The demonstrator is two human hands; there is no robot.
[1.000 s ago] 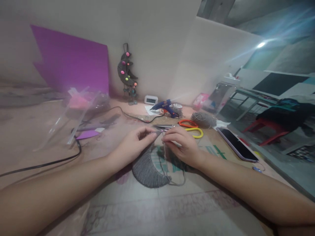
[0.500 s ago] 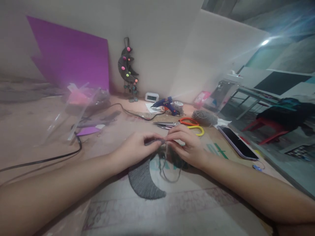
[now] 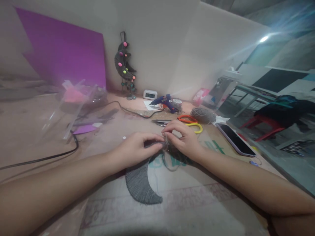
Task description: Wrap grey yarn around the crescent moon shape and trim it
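Observation:
A crescent moon (image 3: 141, 183) wrapped in grey yarn points its lower tip toward me over the board. Its upper end runs up under my left hand (image 3: 141, 146), whose thumb and fingers pinch it near the tip. Right beside that tip, my right hand (image 3: 183, 139) has its thumb and fingertips closed on grey yarn (image 3: 171, 168). A loose loop of this yarn droops below the fingers. The exact grip at the tip is small and partly hidden by the fingers.
Behind my hands lie orange-handled scissors (image 3: 187, 118), yellow-handled scissors (image 3: 198, 127), a blue glue gun (image 3: 166, 102) and a grey yarn ball (image 3: 203, 114). A phone (image 3: 236, 139) rests at right. A decorated moon hanging (image 3: 124, 62) and purple sheet (image 3: 66, 49) stand against the wall.
My right hand's fingers have curled closer around the tip, and the hanging yarn loop has shifted and shortened. My left hand keeps its hold. The whole view has moved slightly.

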